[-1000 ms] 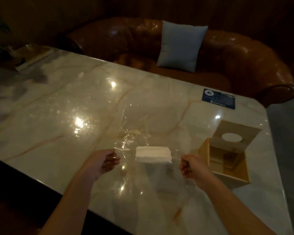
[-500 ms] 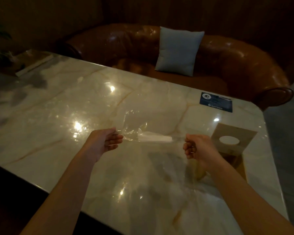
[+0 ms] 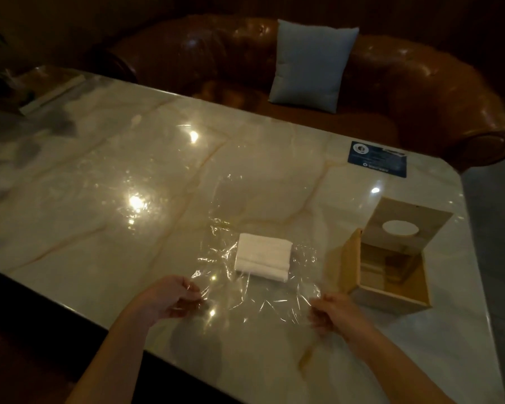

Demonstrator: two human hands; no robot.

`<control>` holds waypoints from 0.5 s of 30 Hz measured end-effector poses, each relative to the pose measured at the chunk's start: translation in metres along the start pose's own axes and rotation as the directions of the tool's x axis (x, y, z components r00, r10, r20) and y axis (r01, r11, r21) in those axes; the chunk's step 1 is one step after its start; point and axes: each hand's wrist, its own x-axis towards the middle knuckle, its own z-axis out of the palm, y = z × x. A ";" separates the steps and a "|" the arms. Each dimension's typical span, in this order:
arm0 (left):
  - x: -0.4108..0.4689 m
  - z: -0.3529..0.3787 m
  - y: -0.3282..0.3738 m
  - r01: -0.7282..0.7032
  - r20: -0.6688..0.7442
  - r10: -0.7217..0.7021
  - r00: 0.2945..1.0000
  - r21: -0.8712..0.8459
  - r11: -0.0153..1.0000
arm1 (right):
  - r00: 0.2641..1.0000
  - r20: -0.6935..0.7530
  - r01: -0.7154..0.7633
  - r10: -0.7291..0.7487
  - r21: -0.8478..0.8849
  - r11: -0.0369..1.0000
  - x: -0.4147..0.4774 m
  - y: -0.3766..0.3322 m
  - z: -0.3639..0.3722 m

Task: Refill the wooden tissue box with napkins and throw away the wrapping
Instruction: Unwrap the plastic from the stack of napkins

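Note:
A white stack of napkins (image 3: 263, 255) lies on a spread sheet of clear plastic wrapping (image 3: 257, 298) on the marble table (image 3: 99, 199). My left hand (image 3: 169, 295) pinches the wrapping's near left edge. My right hand (image 3: 333, 312) pinches its near right edge. Both hands are nearer to me than the napkins and do not touch them. The wooden tissue box (image 3: 391, 258) lies on its side to the right of the napkins, its open bottom facing me and its round-holed top turned away.
A dark blue card (image 3: 377, 158) lies at the table's far right. A brown leather sofa (image 3: 420, 91) with a grey cushion (image 3: 312, 65) curves behind the table. The table's near edge runs just under my forearms; floor shows at the right.
The wrapping and napkins were lifted and stretched between my hands half a second ago. Now they lie flat on the table, and my hands have dropped toward the near edge.

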 end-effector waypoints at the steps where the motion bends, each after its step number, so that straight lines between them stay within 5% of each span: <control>1: 0.001 -0.001 -0.001 0.013 0.009 -0.014 1.000 0.027 1.000 | 1.000 -0.001 -0.011 0.011 0.005 1.000 0.004 0.001 -0.001; 15: 0.015 0.012 0.041 -0.023 -0.038 0.014 0.999 -0.246 0.969 | 0.996 -0.041 -0.062 0.074 0.241 0.969 0.026 -0.037 0.010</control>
